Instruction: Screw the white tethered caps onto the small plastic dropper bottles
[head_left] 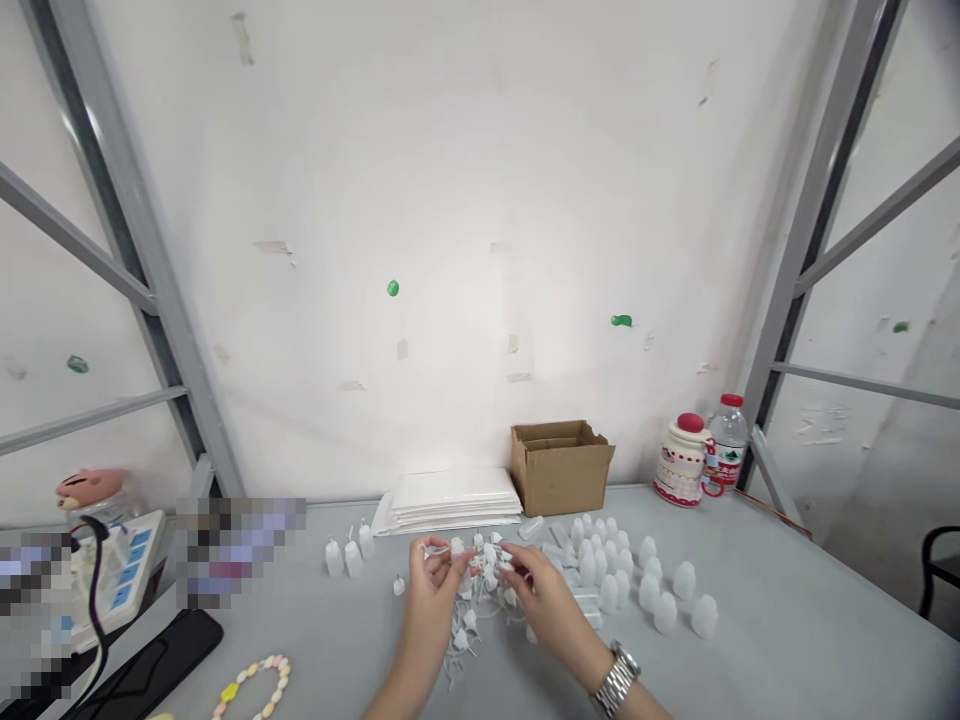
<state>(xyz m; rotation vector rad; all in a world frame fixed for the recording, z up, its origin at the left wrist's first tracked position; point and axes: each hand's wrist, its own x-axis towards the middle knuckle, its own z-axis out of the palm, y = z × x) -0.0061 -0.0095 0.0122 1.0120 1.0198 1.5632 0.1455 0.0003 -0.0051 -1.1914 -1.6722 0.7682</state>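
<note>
My left hand (433,585) is closed in a pinch around a small whitish piece whose kind I cannot make out. Fingers bent together, my right hand (541,592) pinches at something small beside it, mostly hidden. Below and between both hands lies a pile of small white parts with thin tails (463,632). Right of them are several frosted, rounded white pieces (609,552), standing upright in a group. Clear flat plastic pieces (589,603) lie partly behind my right hand. On the left stand 3 white pieces with thin stems on top (353,558).
A stack of white sheets or packets (450,497) and an open cardboard box (566,477) stand by the wall. A red-topped jar (681,465) and a clear bottle (727,440) are at the back right. A black phone (154,670), beaded bracelet (281,680) and power strip (139,570) lie left.
</note>
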